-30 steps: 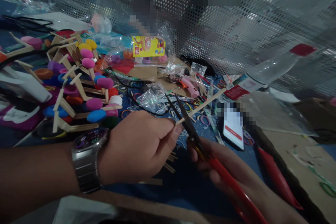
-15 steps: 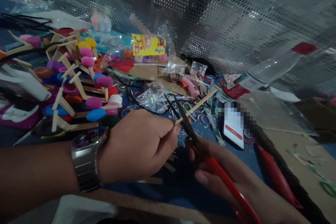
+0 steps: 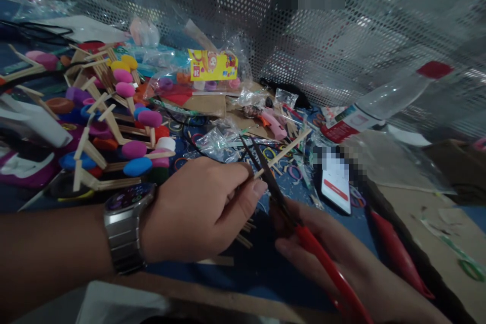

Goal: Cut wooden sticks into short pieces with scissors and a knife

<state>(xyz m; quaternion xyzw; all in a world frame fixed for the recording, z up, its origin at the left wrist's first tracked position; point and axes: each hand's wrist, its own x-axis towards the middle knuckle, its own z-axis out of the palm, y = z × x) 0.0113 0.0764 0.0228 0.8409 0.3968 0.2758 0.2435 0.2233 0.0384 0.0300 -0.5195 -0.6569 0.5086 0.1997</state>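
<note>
My left hand (image 3: pixel 201 207), with a metal watch (image 3: pixel 127 228) on its wrist, pinches the lower end of a thin wooden stick (image 3: pixel 290 148) between thumb and forefinger. The stick slants up to the right. My right hand (image 3: pixel 322 253) is closed around scissors with red handles (image 3: pixel 322 258). Their dark blades (image 3: pixel 268 174) are parted, with the stick between them close to my left fingertips. Below my hands, several short wooden pieces (image 3: pixel 245 238) lie on the blue surface, partly hidden by my left hand.
Folded stick pieces with colourful round tips (image 3: pixel 110 126) crowd the left. A yellow-labelled plastic bag (image 3: pixel 212 65) lies behind. To the right are a bottle (image 3: pixel 383 104), a phone (image 3: pixel 335 185) and a red object (image 3: pixel 402 253). A perforated metal panel (image 3: pixel 243 5) stands at the back.
The view has shifted slightly. My left thumb and forefinger have shifted a little on the stick, with a small gap showing between them. The scissors remain parted around it.
</note>
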